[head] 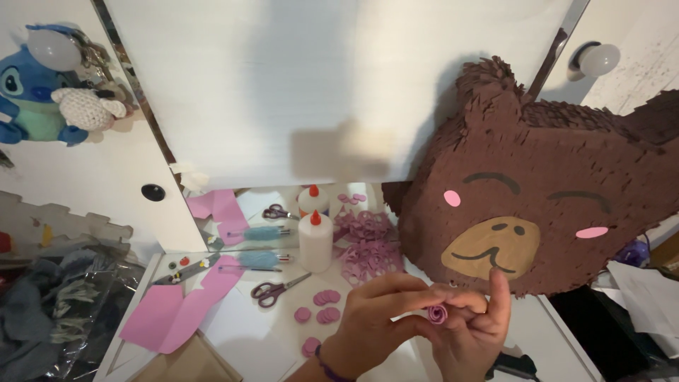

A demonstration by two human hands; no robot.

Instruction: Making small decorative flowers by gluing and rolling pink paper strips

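Both my hands meet low in the middle of the view over a white table [244,332]. My left hand [371,322] and my right hand [470,332] pinch a small rolled pink paper rose [438,314] between their fingertips. My right forefinger sticks up in front of a large brown fringed bear-head piñata [537,191], which leans at the right with pink cheeks and a tan muzzle. Round pink paper discs [322,305] lie on the table just left of my hands.
A white glue bottle [315,240] with an orange tip stands mid-table beside a heap of pink paper spirals [368,244]. Purple-handled scissors [272,291], pink paper sheets [180,308] and blue-grip craft knives [258,233] lie to the left. A black glue gun [513,365] lies bottom right. Plush toys [42,95] hang top left.
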